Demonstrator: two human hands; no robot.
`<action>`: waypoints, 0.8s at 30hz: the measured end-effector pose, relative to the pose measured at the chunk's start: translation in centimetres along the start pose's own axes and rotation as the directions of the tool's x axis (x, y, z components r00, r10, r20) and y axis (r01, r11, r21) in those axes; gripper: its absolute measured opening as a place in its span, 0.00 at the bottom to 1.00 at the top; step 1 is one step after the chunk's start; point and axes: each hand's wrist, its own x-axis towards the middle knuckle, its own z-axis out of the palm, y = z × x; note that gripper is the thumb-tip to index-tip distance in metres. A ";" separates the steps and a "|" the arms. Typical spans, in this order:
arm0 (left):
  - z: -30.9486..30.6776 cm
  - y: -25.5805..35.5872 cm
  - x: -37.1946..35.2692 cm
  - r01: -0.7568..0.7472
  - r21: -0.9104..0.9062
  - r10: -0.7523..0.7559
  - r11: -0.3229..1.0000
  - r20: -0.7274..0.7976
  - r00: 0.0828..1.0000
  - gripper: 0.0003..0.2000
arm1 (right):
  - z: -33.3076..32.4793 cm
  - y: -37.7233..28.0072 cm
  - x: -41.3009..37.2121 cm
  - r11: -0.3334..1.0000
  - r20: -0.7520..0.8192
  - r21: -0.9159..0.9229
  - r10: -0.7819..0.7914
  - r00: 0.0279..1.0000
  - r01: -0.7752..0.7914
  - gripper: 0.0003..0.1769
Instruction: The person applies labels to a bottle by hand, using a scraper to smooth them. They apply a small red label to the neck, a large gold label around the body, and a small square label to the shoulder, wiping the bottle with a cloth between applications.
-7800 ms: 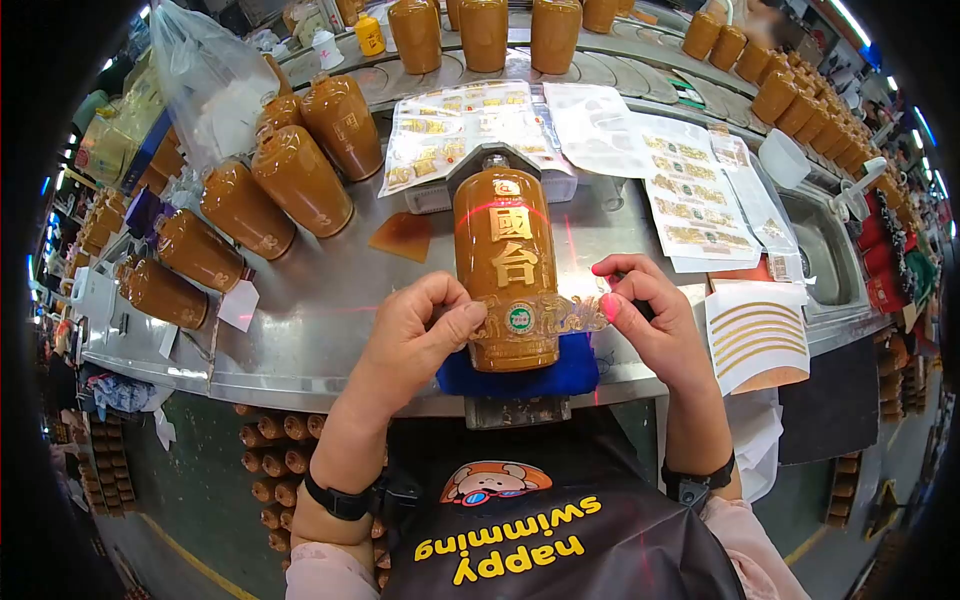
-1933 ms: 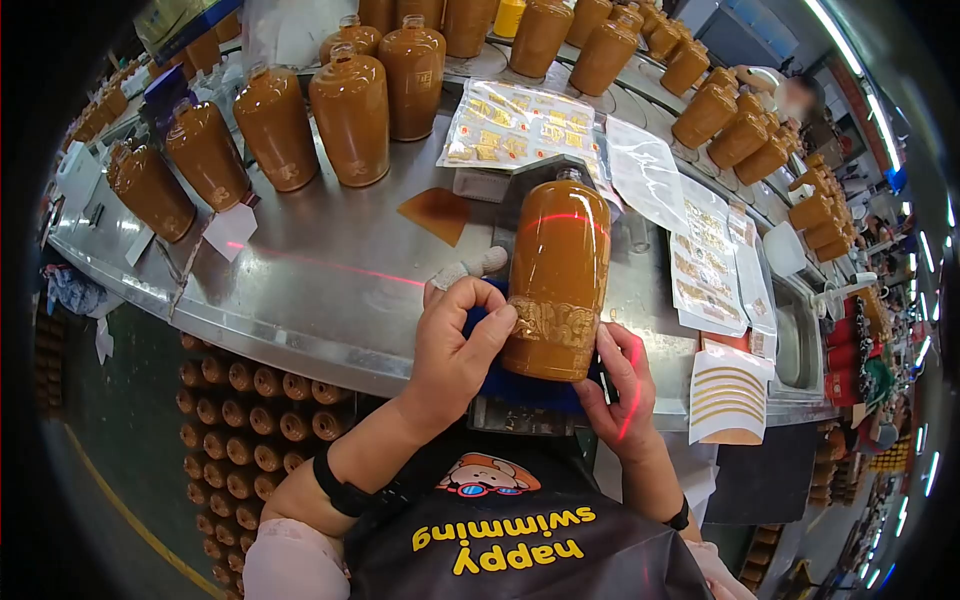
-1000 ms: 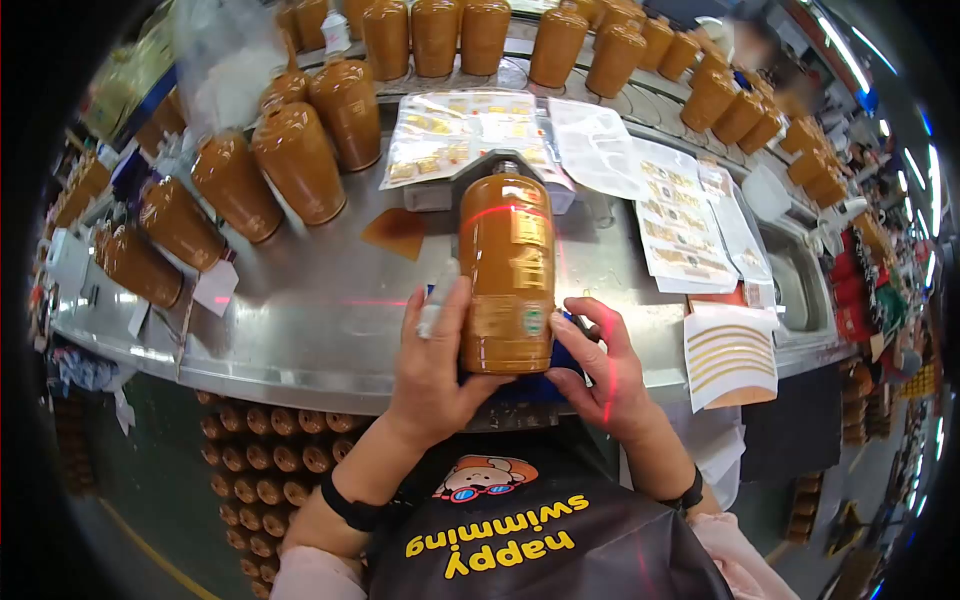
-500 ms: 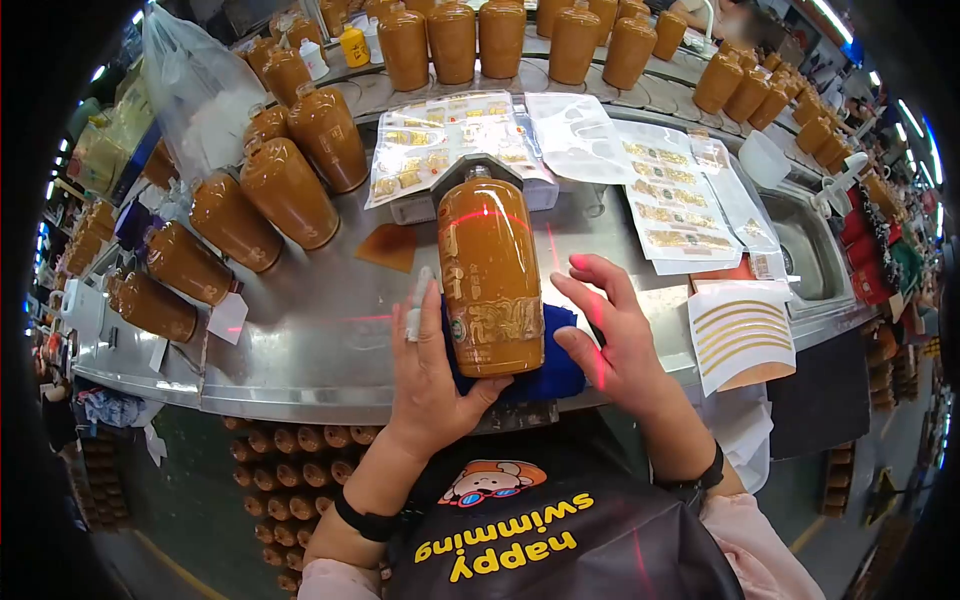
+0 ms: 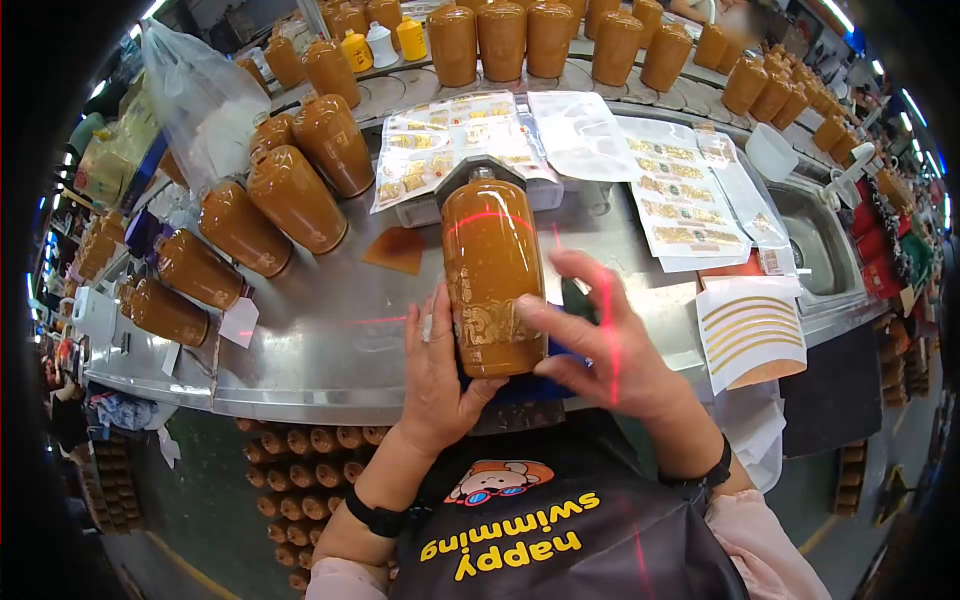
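Observation:
A glossy brown bottle (image 5: 492,265) lies tilted before me, its neck in a dark angular rest (image 5: 455,182) and its base toward me. My left hand (image 5: 437,372) grips the lower left side, thumb at the base, with a pale wrapping on one finger. A gold embossed decal (image 5: 490,322) crosses the lower body. Over its right end, my right hand (image 5: 622,352) touches the bottle with a fingertip, the other fingers apart. Beneath the bottle, a blue cloth (image 5: 562,372) is mostly hidden. Red laser lines fall across the bottle and my right hand.
Several brown bottles (image 5: 295,200) stand at the left. More ride a curved conveyor (image 5: 590,88) behind. Gold decal sheets (image 5: 690,200) lie right of the rest, near gold curved strips (image 5: 752,325) and a sink (image 5: 815,240). Small yellow and white bottles (image 5: 381,45) stand at the back.
My right hand has moved left, bringing a fingertip onto the decal's right end. The bottle has turned slightly, so the decal's pattern faces me more. Bottles on the conveyor have shifted right.

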 end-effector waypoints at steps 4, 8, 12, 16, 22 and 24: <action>-0.2 0.2 0.1 0.007 0.000 -0.007 1.000 0.018 1.000 0.52 | 0.3 0.3 -0.2 0.997 0.041 -0.065 -0.031 0.999 0.034 0.33; -0.5 0.7 0.4 0.013 0.023 -0.013 1.000 0.004 1.000 0.53 | -0.5 2.0 -2.5 0.991 -0.041 -0.064 0.113 0.993 -0.115 0.29; -0.9 1.6 0.9 -0.073 0.174 0.076 0.982 -0.009 0.997 0.53 | 0.3 0.3 -1.4 0.865 -0.206 0.368 0.432 0.878 -0.339 0.24; -0.6 1.2 0.8 -0.084 0.133 0.086 0.988 -0.005 0.996 0.52 | 1.5 -0.6 1.2 0.808 -0.168 0.481 0.467 0.868 -0.342 0.14; -0.2 0.5 0.1 -0.005 -0.135 0.006 0.991 0.009 1.000 0.46 | 2.9 2.4 -2.5 0.569 -0.099 0.665 0.710 0.698 -0.484 0.12; -0.3 0.9 -0.1 -0.065 0.027 0.067 0.998 -0.079 0.995 0.44 | 2.7 2.2 -2.8 0.548 -0.106 0.719 0.694 0.712 -0.427 0.12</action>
